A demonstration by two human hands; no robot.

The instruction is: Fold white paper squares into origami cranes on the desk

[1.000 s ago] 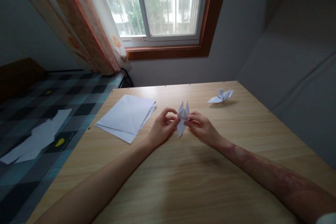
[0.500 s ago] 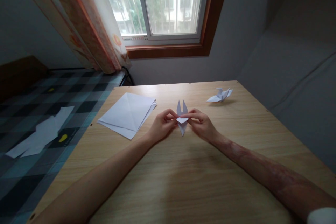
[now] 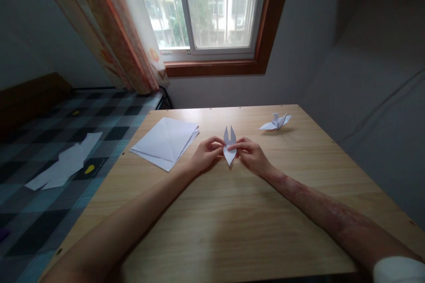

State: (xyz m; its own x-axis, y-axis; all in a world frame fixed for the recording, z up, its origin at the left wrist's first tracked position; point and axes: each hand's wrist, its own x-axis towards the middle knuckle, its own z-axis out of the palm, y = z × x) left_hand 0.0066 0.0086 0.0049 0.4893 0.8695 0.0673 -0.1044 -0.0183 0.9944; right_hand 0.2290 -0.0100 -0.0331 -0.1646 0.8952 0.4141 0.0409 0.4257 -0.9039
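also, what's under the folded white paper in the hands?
Wooden tabletop shows around the folded paper, which the left hand and right hand hold from either side. The patch directly beneath it is covered; can't tell whether the paper touches the wood.

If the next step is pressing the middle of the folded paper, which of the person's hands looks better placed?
Probably the right hand: one of its fingers lies across the middle of the folded paper, while the left hand holds it at its left edge.
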